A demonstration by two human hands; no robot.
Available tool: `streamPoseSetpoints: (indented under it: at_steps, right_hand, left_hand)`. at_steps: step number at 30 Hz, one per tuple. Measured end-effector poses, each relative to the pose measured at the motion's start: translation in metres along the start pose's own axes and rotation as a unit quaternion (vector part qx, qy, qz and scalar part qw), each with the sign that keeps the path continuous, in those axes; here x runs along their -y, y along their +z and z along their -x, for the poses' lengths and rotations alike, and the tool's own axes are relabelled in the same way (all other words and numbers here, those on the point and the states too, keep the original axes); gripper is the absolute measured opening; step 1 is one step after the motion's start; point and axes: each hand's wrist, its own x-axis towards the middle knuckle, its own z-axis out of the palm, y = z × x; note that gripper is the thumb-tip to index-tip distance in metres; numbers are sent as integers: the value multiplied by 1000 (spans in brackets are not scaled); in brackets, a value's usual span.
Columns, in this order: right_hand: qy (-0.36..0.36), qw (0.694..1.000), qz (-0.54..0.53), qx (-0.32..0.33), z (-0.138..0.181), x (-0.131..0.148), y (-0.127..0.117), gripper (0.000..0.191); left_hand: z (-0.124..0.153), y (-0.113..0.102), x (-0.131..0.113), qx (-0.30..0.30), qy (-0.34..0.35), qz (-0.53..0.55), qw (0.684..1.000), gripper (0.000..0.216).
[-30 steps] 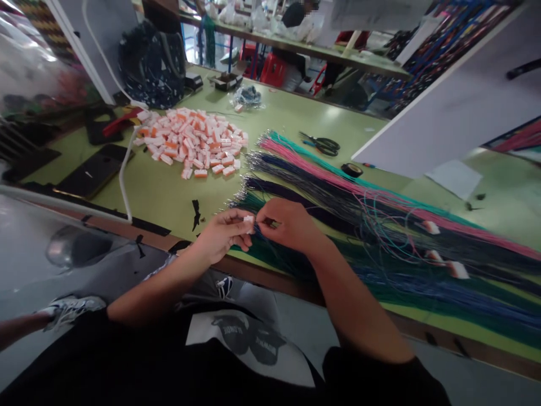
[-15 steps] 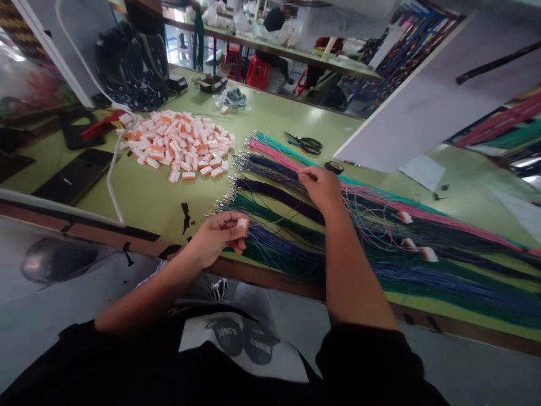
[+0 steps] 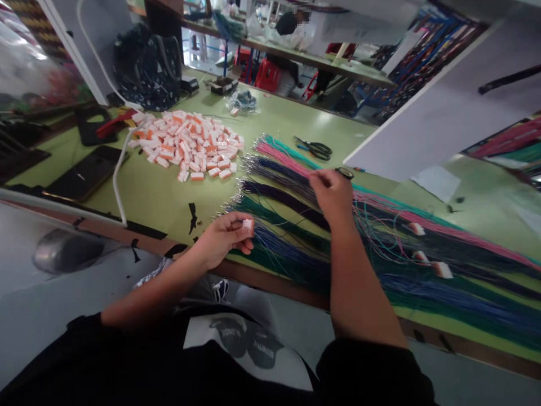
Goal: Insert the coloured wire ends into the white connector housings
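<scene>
My left hand (image 3: 224,239) pinches a small white connector (image 3: 247,225) near the table's front edge, with thin wires trailing from it. My right hand (image 3: 332,194) is closed in a pinch over the grey and pink wire bundles (image 3: 287,169), gripping a thin wire. Bundles of coloured wires (image 3: 422,248) in pink, teal, purple, green and blue fan out across the green table (image 3: 160,192). A heap of white and orange connectors (image 3: 188,141) lies to the left of the wire ends.
Scissors (image 3: 315,148) and a roll of black tape (image 3: 344,172) lie beyond the wires. Finished connectors with wires (image 3: 439,269) rest on the bundles at right. A white cable (image 3: 119,175), black trays (image 3: 87,175) and a dark backpack (image 3: 147,65) are at left. Another person sits at the far bench.
My right hand left the connector in my left hand and reached out to the far wire bundles, where it now pinches a wire. My left hand stayed put with the connector.
</scene>
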Motion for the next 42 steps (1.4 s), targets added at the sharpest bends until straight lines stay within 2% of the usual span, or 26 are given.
streamPoseSetpoints:
  at_steps: [1, 3, 4, 6, 14, 28, 42]
  right_hand:
    - [-38, 996, -26, 71, 7, 12, 0, 18]
    - [-95, 970, -63, 215, 20, 33, -1, 19]
    - [-110, 956, -73, 262, 26, 42, -1, 19]
    - [-121, 943, -82, 300, 34, 53, -2, 18]
    - [-171, 933, -118, 293, 47, 66, 2, 11]
    - [-203, 939, -38, 275, 55, 74, 6, 8]
    - [-246, 935, -14, 255, 62, 75, 16, 12]
  left_hand:
    - [-1, -1, 1, -1, 2, 2, 1000, 18]
    - [-2, -2, 2, -1, 6, 6, 1000, 18]
    - [-3, -2, 3, -2, 9, 7, 1000, 18]
    - [-3, -3, 4, -3, 12, 9, 1000, 17]
    - [-4, -3, 2, -4, 16, 1, 1000, 19]
    - [-2, -2, 1, -13, 12, 0, 1000, 18]
    - [-2, 2, -6, -34, -23, 42, 998, 20]
